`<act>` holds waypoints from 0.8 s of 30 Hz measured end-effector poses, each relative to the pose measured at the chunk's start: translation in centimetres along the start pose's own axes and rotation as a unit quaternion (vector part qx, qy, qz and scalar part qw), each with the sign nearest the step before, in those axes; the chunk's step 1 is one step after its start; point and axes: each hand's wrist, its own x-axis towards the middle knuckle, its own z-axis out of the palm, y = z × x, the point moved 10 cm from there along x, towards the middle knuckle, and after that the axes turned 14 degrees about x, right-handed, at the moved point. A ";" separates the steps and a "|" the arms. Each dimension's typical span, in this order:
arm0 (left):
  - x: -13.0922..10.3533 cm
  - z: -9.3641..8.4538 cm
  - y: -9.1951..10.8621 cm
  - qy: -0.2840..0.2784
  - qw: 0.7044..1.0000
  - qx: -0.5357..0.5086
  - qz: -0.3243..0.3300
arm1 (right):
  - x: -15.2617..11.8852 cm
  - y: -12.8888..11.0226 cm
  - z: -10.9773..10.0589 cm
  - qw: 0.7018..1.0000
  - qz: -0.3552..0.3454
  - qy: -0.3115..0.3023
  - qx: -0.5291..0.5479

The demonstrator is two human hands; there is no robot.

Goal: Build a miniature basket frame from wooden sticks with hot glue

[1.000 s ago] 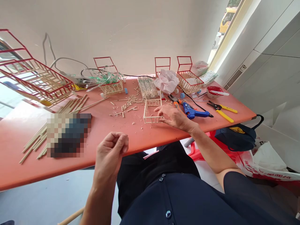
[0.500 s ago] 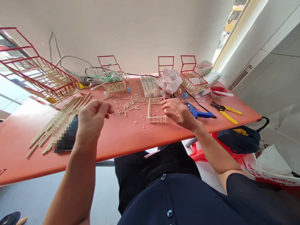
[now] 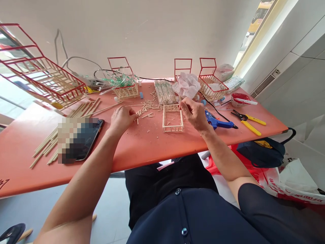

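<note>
My left hand (image 3: 123,118) is closed, its fingertips pressed together at the scattered short stick pieces (image 3: 147,106); anything between them is too small to tell. My right hand (image 3: 193,113) is curled shut beside the back right corner of a small rectangular frame of pale sticks (image 3: 173,128); what its fingers hold is hidden. The frame rests on the orange table (image 3: 142,149). Just right of my right hand lies a blue glue gun (image 3: 218,123).
Long sticks (image 3: 48,142) and a phone (image 3: 90,142) lie left. Red-rimmed stick carts (image 3: 68,91) stand at the left and back, near crumpled white tissue (image 3: 186,84) and wrapped bundles (image 3: 165,92). Yellow-handled pliers (image 3: 251,127) and a red bowl (image 3: 238,100) are right.
My left hand has moved right and down to the short pieces, uncovering more of the phone. My right hand's fingers have curled closed near the frame's corner.
</note>
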 end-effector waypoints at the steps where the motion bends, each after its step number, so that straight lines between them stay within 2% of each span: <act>1: 0.1 0.2 -0.1 0.001 1.000 0.006 0.001 | -0.1 0.1 0.1 1.000 0.001 -0.005 0.000; 6: 0.2 0.2 0.3 0.021 0.999 0.036 0.027 | -0.1 -1.0 1.2 0.997 -0.038 -0.056 -0.023; 10: -0.3 -1.1 1.1 0.042 0.997 0.052 0.042 | -0.5 -2.7 2.7 0.986 -0.107 -0.120 -0.047; 12: -1.0 -2.3 1.2 0.062 0.997 0.014 0.034 | -0.7 -3.1 2.9 0.983 -0.116 -0.131 -0.060; 14: -2.1 -3.1 1.2 0.065 0.994 -0.082 0.021 | -0.9 -3.5 2.8 0.984 -0.114 -0.123 -0.060; 15: -2.8 -3.1 1.4 0.049 0.987 -0.152 0.015 | -0.9 -3.8 2.6 0.986 -0.110 -0.117 -0.054; 17: -4.7 -2.4 2.2 -0.004 0.946 -0.325 0.007 | -1.2 -4.5 2.5 0.989 -0.097 -0.104 -0.037; 19: -7.2 -2.1 3.7 -0.036 0.893 -0.448 0.016 | -1.6 -5.3 2.7 0.992 -0.078 -0.096 -0.017; 22: -10.8 -1.4 5.6 -0.052 0.839 -0.541 0.011 | -2.7 -6.3 3.7 0.994 -0.049 -0.095 0.027; 24: -12.6 -1.0 6.6 -0.051 0.826 -0.562 0.016 | -3.8 -6.7 4.6 0.993 -0.031 -0.098 0.056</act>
